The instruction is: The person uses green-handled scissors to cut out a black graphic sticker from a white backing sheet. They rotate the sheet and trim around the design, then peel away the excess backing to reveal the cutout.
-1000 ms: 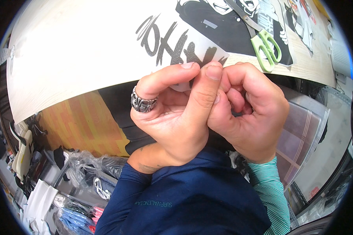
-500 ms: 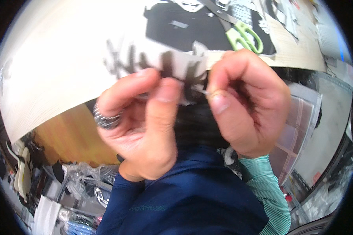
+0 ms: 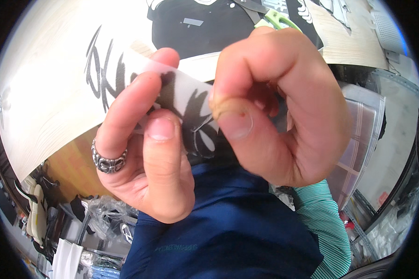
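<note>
The left hand [image 3: 160, 167] partly hides the translucent film with black brush-like marks [image 3: 198, 100]. The right hand [image 3: 307, 107] conceals whatever lies between its fingertips and part of the green-handled metal scissors [image 3: 276, 19], whose blades the upper edge cuts off.

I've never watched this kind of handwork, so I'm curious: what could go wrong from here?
The left hand grips the translucent sheet and the right hand seems to pinch its edge, so uneven pulling might crease or tear it. The sheet is held up near the edge of the table, so a slip could drop it off.
</note>
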A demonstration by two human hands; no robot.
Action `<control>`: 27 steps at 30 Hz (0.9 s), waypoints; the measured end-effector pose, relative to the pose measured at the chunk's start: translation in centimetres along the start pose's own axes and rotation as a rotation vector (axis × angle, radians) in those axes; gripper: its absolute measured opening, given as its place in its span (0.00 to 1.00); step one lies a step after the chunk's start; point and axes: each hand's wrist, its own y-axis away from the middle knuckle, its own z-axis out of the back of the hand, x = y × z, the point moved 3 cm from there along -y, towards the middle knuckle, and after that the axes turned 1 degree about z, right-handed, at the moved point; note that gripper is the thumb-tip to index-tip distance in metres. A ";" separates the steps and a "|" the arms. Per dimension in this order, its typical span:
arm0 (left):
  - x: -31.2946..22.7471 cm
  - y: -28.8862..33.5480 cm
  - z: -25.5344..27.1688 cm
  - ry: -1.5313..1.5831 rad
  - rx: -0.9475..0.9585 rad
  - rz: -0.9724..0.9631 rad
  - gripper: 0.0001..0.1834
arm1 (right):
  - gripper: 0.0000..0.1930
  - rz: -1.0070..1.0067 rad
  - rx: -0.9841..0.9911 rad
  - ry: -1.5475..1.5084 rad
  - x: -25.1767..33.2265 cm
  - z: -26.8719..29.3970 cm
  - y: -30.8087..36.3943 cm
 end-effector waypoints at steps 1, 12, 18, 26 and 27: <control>0.0 0.0 0.0 0.004 0.016 -0.012 0.20 | 0.07 -0.030 0.016 0.015 0.0 0.0 -0.1; -0.2 -0.1 -0.5 0.085 -0.051 0.080 0.16 | 0.10 0.036 0.049 0.029 -0.3 0.0 -0.2; -0.7 -0.6 0.3 0.118 0.081 0.230 0.15 | 0.10 0.001 0.083 0.042 0.1 0.1 -0.2; -1.4 -0.8 1.3 -0.050 0.240 0.272 0.08 | 0.11 0.263 0.023 0.059 -0.7 -0.4 0.1; -1.4 -0.7 1.1 -0.040 0.199 0.246 0.07 | 0.12 0.186 -0.032 0.049 -0.5 -0.4 0.2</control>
